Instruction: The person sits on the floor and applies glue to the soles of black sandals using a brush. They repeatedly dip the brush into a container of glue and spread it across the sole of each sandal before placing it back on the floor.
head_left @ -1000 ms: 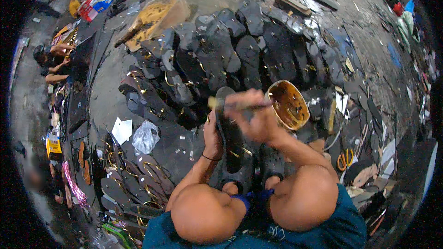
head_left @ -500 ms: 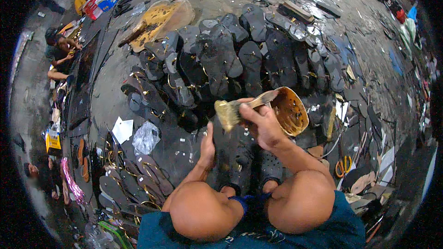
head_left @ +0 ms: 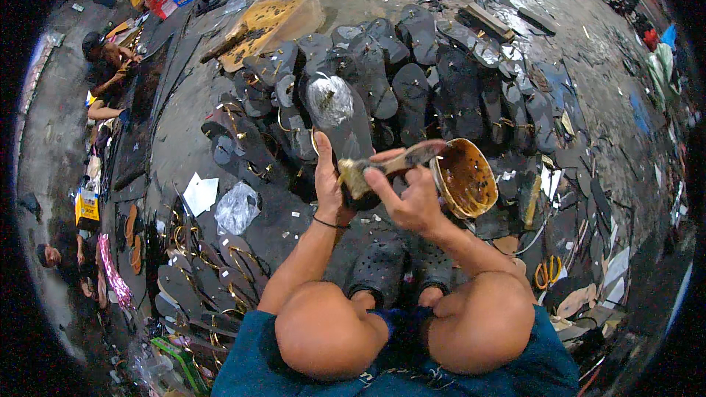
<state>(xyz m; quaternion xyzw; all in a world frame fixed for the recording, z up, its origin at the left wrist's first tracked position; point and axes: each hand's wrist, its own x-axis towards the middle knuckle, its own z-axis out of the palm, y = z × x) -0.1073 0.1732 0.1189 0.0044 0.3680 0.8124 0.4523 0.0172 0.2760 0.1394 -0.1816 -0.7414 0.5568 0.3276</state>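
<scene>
My left hand (head_left: 329,180) grips a dark sandal sole (head_left: 342,114) by its near end and holds it tilted up in front of me. A shiny, whitish patch covers the sole's far end. In my right hand (head_left: 413,197) is a brush (head_left: 412,157) with a wooden handle. Its pale, stiff bristles lie over the sole's near end, apparently touching it. Right of that hand sits a cut-open tub (head_left: 485,195), amber-brown and sticky-looking inside. The brush handle's dark end reaches to the tub's left rim.
Several dark sandals (head_left: 412,95) lie in rows beyond my hands. More sandals (head_left: 243,272) with gold-coloured straps are at lower left, near a crumpled clear bag (head_left: 237,208). Yellow-handled scissors (head_left: 547,272) lie right. A stained yellow tray (head_left: 268,22) stands farther off. Another person (head_left: 110,66) sits at far left.
My left hand has moved forward and now holds a sole, where before it held nothing. The brush has come down onto the sole's near end. The view has shifted slightly.
</scene>
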